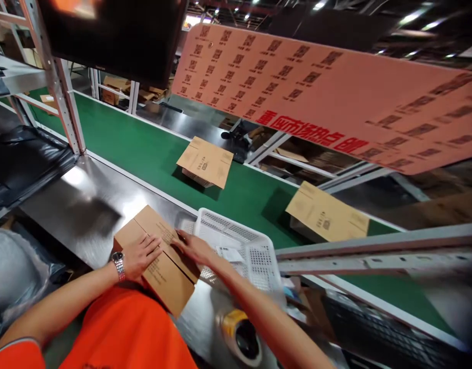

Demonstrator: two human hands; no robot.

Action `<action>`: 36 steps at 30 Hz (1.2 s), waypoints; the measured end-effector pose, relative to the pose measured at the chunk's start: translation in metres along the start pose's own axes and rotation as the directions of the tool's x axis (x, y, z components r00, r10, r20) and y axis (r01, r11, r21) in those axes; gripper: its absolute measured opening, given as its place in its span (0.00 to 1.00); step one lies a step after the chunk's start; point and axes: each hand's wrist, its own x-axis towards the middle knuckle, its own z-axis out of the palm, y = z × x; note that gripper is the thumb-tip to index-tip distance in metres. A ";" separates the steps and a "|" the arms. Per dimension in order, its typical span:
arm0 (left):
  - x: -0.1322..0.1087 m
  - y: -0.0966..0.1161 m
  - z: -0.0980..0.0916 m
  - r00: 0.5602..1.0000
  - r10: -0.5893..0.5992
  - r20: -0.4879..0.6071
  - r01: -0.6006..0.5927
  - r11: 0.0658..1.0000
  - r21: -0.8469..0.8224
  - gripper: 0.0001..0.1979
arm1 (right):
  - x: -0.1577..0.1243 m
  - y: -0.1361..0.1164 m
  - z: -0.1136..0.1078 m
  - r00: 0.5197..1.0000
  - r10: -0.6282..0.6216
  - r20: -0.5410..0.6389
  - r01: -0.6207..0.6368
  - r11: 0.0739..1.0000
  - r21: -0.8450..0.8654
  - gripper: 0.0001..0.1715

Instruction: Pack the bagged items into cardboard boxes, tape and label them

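A brown cardboard box (164, 274) lies on the steel worktable (85, 205) close to my body, its top flaps folded down. My left hand (139, 255), with a metal watch on the wrist, lies flat and open on the left flap. My right hand (193, 247) rests with fingers stretched out on the right flap, at the box's edge beside a white plastic basket (255, 251). Neither hand grips anything.
A green conveyor belt (143, 148) runs behind the table carrying two closed cardboard boxes (205, 161) (328, 212). A roll of yellow tape (239, 335) sits near my right forearm. A pink printed sheet (316, 87) hangs overhead. Metal rack posts (62, 87) stand at left.
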 end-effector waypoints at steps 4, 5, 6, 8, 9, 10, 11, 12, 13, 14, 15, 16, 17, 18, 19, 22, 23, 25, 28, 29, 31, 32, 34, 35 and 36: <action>0.004 -0.002 0.001 1.000 0.001 0.009 -0.001 1.000 -0.007 0.62 | 0.061 -0.009 -0.078 0.973 -0.001 -0.229 0.035 0.988 0.148 0.44; 0.005 -0.002 0.001 1.000 0.002 0.014 -0.002 1.000 -0.007 0.62 | 0.076 -0.016 -0.089 0.956 -0.001 -0.294 0.054 0.983 0.173 0.44; 0.005 -0.002 0.001 1.000 0.004 0.018 -0.003 1.000 -0.006 0.62 | 0.088 -0.026 -0.092 0.948 0.004 -0.317 0.054 0.983 0.174 0.43; 0.005 -0.001 0.001 1.000 0.008 0.021 -0.008 1.000 -0.001 0.61 | 0.102 -0.050 -0.077 0.965 0.041 -0.259 -0.008 0.992 0.127 0.39; 0.005 -0.001 0.000 1.000 0.008 0.018 -0.008 1.000 0.000 0.61 | 0.103 -0.063 -0.060 0.983 0.079 -0.166 -0.069 0.996 0.063 0.38; 0.004 0.000 0.000 1.000 0.005 0.011 -0.005 1.000 0.001 0.60 | 0.100 -0.074 -0.041 0.990 0.107 -0.096 -0.105 0.994 0.024 0.36; 0.004 0.000 0.000 1.000 0.003 0.003 -0.003 1.000 0.001 0.60 | 0.096 -0.083 -0.022 0.991 0.134 -0.021 -0.134 0.991 -0.019 0.36; 0.004 0.001 0.000 1.000 0.003 -0.004 -0.003 1.000 0.001 0.60 | 0.090 -0.090 -0.005 0.986 0.159 0.047 -0.156 0.986 -0.065 0.36; 0.003 0.001 0.000 1.000 0.005 -0.009 -0.005 1.000 0.003 0.60 | 0.084 -0.094 0.008 0.981 0.177 0.083 -0.169 0.981 -0.096 0.36; 0.003 0.001 0.000 1.000 0.007 -0.013 -0.007 1.000 0.006 0.61 | 0.079 -0.096 0.017 0.975 0.198 0.101 -0.184 0.974 -0.129 0.36; 0.004 0.001 0.000 1.000 0.011 -0.015 -0.011 1.000 0.009 0.61 | 0.075 -0.096 0.021 0.972 0.214 0.099 -0.197 0.968 -0.158 0.35; 0.004 0.001 0.000 1.000 0.016 -0.014 -0.016 1.000 0.011 0.61 | 0.071 -0.095 0.023 0.970 0.229 0.082 -0.211 0.961 -0.180 0.35; 0.004 0.001 0.000 1.000 0.017 -0.016 -0.017 1.000 0.011 0.61 | 0.068 -0.093 0.022 0.967 0.244 0.070 -0.226 0.952 -0.204 0.34; 0.005 0.001 0.000 1.000 0.017 -0.020 -0.017 1.000 0.009 0.61 | 0.064 -0.091 0.021 0.965 0.256 0.052 -0.239 0.946 -0.220 0.33; 0.006 0.001 0.000 1.000 0.017 -0.025 -0.016 1.000 0.006 0.61 | 0.059 -0.088 0.021 0.966 0.257 0.031 -0.244 0.945 -0.219 0.32; 0.007 0.002 -0.002 0.999 0.011 -0.034 -0.011 1.000 0.023 0.59 | 0.032 -0.072 0.029 0.981 0.185 -0.052 -0.190 0.973 -0.133 0.30; 0.008 0.003 -0.003 0.999 0.016 -0.032 -0.014 0.999 0.041 0.58 | 0.020 -0.062 0.035 0.987 0.140 -0.084 -0.149 0.984 -0.101 0.31; 0.009 0.004 -0.004 0.999 0.036 -0.024 -0.034 0.996 0.083 0.55 | -0.005 -0.038 0.051 0.980 0.089 -0.177 -0.108 0.989 -0.103 0.36; 0.011 0.004 -0.003 0.999 0.040 -0.011 -0.038 0.990 0.137 0.51 | -0.031 0.002 0.079 0.944 0.071 -0.322 -0.123 0.982 -0.142 0.44; 0.011 0.004 -0.003 1.000 0.029 -0.006 -0.028 0.988 0.155 0.50 | -0.037 0.011 0.087 0.939 0.063 -0.339 -0.122 0.981 -0.154 0.46; 0.010 0.004 -0.002 1.000 0.003 0.003 -0.004 0.983 0.181 0.47 | -0.047 0.020 0.100 0.930 0.051 -0.363 -0.124 0.976 -0.181 0.50; 0.009 0.004 -0.002 1.000 -0.005 0.007 0.004 0.982 0.187 0.46 | -0.051 0.019 0.104 0.931 0.036 -0.364 -0.116 0.973 -0.201 0.51; 0.007 0.004 -0.002 1.000 -0.009 0.017 0.006 0.983 0.184 0.45 | -0.057 0.012 0.109 0.930 -0.005 -0.367 -0.092 0.965 -0.246 0.52; 0.006 0.004 -0.003 1.000 -0.007 0.024 0.003 0.984 0.178 0.45 | -0.059 0.007 0.110 0.928 -0.024 -0.371 -0.082 0.960 -0.266 0.51; 0.005 0.004 -0.005 0.999 0.000 0.035 -0.005 0.985 0.170 0.46 | -0.061 0.001 0.111 0.925 -0.039 -0.379 -0.074 0.957 -0.280 0.49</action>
